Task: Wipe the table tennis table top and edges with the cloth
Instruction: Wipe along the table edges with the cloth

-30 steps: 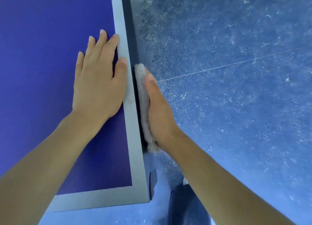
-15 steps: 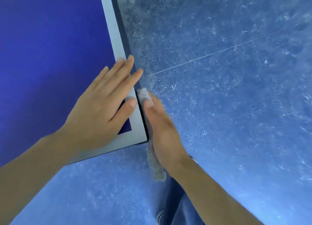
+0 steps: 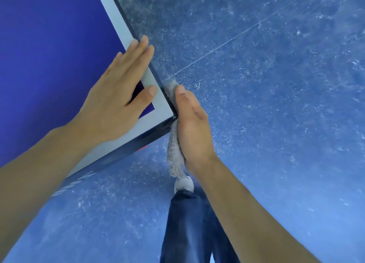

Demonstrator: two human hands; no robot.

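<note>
Right hand (image 3: 192, 128) has slid the cloth (image 3: 173, 154) along the side edge to the table (image 3: 49, 55) corner, cloth clamped under thumb & palm, tail hanging past the grip (fingers hidden), left hand (image 3: 120, 97) flat on top beside it; side edge prob. done, end edge left.

Scuffed blue floor (image 3: 276, 104) with white speckles and one thin pale line (image 3: 237, 34).

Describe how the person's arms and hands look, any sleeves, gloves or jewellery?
Both forearms are bare, with no sleeves in view. The left hand and right hand wear no gloves, and no rings, watch or bracelet show. The visible nails are short and unpainted. Below, a leg in blue jeans ends in a light shoe.
</note>
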